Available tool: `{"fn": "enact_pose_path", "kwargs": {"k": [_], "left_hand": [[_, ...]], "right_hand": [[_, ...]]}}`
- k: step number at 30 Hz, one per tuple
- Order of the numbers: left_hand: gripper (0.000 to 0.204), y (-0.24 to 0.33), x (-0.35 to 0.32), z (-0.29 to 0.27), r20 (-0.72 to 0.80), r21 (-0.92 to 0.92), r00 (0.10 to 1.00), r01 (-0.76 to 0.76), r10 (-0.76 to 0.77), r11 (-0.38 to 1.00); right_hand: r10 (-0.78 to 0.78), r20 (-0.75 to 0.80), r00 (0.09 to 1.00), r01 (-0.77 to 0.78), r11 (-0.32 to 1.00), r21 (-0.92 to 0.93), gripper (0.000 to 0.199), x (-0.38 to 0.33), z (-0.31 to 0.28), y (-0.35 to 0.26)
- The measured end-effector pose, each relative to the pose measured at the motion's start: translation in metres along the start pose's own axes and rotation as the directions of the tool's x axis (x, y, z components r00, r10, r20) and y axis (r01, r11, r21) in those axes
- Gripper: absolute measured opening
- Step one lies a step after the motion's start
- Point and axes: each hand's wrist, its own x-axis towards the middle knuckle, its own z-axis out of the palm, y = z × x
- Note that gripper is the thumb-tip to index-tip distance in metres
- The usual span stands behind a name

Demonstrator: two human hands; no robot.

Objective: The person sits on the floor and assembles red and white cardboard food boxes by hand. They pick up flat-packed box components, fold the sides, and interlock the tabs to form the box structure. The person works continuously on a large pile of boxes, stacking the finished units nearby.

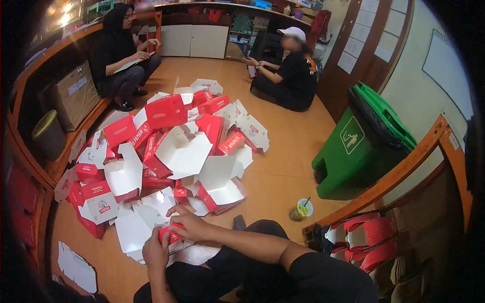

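Observation:
In front of my lap, a red and white folding carton (170, 234) is between my two hands. My left hand (156, 251) grips its near left side, with the fingers closed on the red part. From the right, my right hand (188, 224) reaches across, its fingers bent over the carton's top edge. White unfolded flaps (132, 230) spread out just beyond my hands; I cannot tell whether they belong to the same carton. Past them rises a heap of red and white cartons (166, 112), many with their white lids standing up.
Flat white card sheets (77, 267) lie at lower left. A green wheeled bin (339, 151) and a plastic cup (301, 209) stand to the right, near stacked red cartons (378, 231). Two people sit beyond the heap: one (124, 60) at left, another (293, 76) at right.

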Motion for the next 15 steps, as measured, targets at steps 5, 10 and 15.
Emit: {"fn": "enact_pose_path", "kwargs": {"k": [5, 10, 15], "left_hand": [[0.024, -0.021, 0.005, -0.017, 0.123, -0.341, 0.992, 0.056, -0.015, 0.938], [0.028, -0.049, 0.011, -0.024, 0.059, -0.568, 0.990, 0.140, -0.129, 0.811], [0.044, -0.109, 0.015, -0.024, -0.232, -0.861, 0.918, -0.039, -0.323, 0.508]], "right_hand": [[-0.002, -0.013, 1.000, 0.002, 1.000, 0.013, 0.021, 0.005, -0.005, -0.006], [0.058, -0.473, 0.879, 0.037, 0.981, 0.190, 0.039, 0.013, 0.007, 0.030], [0.290, -0.201, 0.936, -0.177, 0.880, 0.441, 0.061, 0.016, -0.022, 0.040]]}}
